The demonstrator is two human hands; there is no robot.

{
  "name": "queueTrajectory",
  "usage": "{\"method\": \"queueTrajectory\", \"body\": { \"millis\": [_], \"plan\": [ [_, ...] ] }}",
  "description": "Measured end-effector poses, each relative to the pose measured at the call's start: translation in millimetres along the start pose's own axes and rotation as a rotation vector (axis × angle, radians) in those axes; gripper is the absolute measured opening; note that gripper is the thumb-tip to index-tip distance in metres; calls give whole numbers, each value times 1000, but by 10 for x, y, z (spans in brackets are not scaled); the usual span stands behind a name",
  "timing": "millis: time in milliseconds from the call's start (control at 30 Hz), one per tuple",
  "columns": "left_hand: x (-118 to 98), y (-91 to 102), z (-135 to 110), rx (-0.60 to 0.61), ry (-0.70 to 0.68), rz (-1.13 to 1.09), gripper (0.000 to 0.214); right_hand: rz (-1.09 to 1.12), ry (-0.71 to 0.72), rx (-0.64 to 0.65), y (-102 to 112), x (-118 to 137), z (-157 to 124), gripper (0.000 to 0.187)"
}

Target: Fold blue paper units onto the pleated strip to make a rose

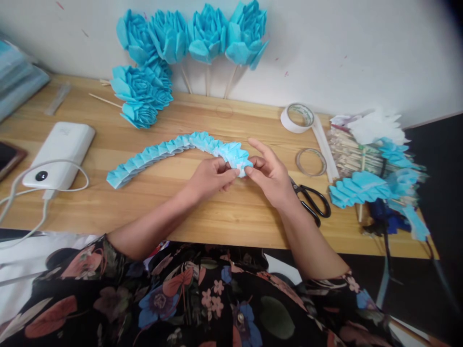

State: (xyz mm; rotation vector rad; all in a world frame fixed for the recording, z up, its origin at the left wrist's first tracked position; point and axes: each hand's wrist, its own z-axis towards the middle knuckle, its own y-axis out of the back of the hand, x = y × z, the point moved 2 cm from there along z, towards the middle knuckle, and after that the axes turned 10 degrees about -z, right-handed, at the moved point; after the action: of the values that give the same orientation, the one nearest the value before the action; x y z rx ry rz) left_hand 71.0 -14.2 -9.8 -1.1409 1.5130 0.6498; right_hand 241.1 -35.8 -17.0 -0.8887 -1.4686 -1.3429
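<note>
A long strip of pleated blue ribbon (159,152) curves across the wooden table, its far end lying at the left. At its right end, my left hand (214,177) pinches the folds between thumb and fingers. My right hand (269,174) grips the tip of that same end with thumb and a bent finger, while its index finger points up and away. Black-handled scissors (315,201) lie beside my right wrist, their blades partly hidden under it.
Blue ribbon roses (208,36) on sticks lean at the wall, others lying below. A white tape roll (297,118) and a thinner roll (311,162) stand right of centre. Sticks and a pleated ribbon piece (358,188) crowd the right. A white power bank (60,154) with cable lies left.
</note>
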Motion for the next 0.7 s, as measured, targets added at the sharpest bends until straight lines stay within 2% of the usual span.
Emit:
{"method": "queueTrajectory", "body": {
  "millis": [100, 300, 500, 700],
  "plan": [
    [0, 4, -6, -14, -14, 4, 19, 36, -6, 15, -15, 15, -10, 57],
    [4, 13, -12, 10, -19, 11, 22, 35, 29, 40, -45, 26, -5, 66],
    [-1, 22, -20, 18, -3, -114, 20, 103, -15, 76, 8, -23, 5, 70],
    [20, 19, -29, -9, -16, -124, 20, 162, -53, 41, 51, -70, 20, 60]
  ]
}}
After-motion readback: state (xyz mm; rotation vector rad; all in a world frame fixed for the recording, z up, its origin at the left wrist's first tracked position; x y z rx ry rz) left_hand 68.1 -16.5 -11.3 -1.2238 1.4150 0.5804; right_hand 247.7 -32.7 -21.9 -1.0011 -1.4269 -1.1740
